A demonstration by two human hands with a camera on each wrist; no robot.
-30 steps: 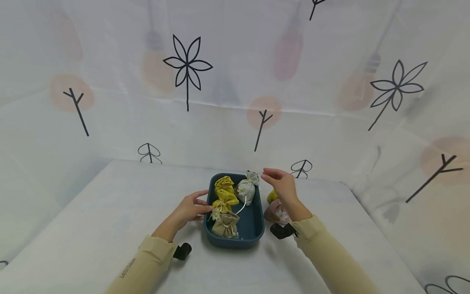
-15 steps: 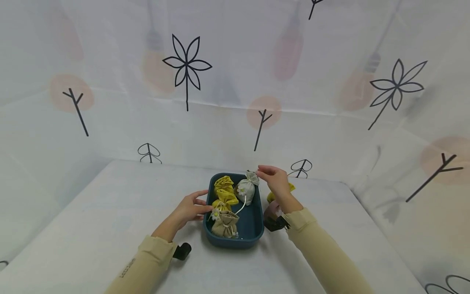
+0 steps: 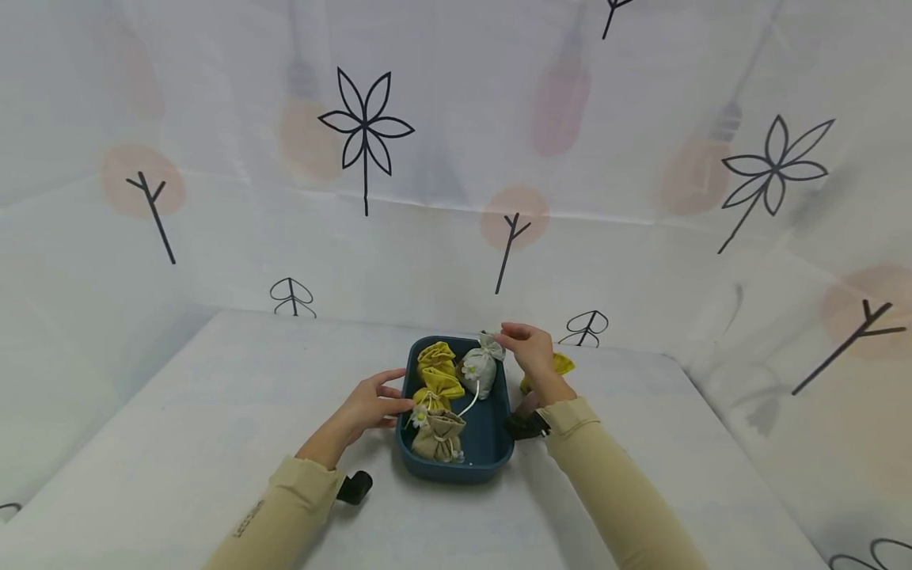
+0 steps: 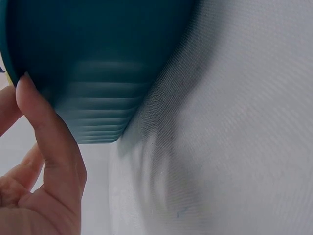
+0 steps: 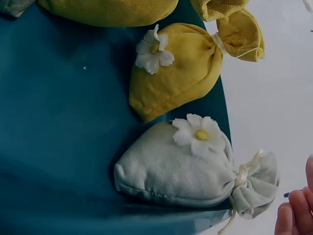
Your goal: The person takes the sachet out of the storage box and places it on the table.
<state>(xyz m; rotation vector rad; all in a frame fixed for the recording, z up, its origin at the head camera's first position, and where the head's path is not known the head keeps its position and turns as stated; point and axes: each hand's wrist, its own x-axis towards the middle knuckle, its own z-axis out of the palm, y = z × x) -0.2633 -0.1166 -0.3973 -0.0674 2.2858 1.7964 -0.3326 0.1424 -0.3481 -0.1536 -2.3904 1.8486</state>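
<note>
Grey pouch (image 3: 479, 370) upright, tied neck up, right hand (image 3: 529, 348) pinching it, left hand (image 3: 370, 404) flat against tray (image 3: 492, 459)

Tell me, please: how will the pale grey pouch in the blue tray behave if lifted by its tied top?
The grey pouch is woven cloth, so it probably sags rather than stays stiff. Its gathered neck by the right hand should give a non-slip grip. It likely will not roll; its daisy may be delicate.

Smooth, faintly glossy teal plastic tray (image 3: 499, 443), coarse matt woven cloth on pale grey sachet (image 5: 181, 171) and yellow sachet (image 5: 181, 78), soft fabric daisies, thin cord ties, brown burlap-like sachet (image 3: 436, 437), fine-weave white cloth over desk (image 4: 244, 122), printed fabric backdrop (image 3: 456, 158)
</note>
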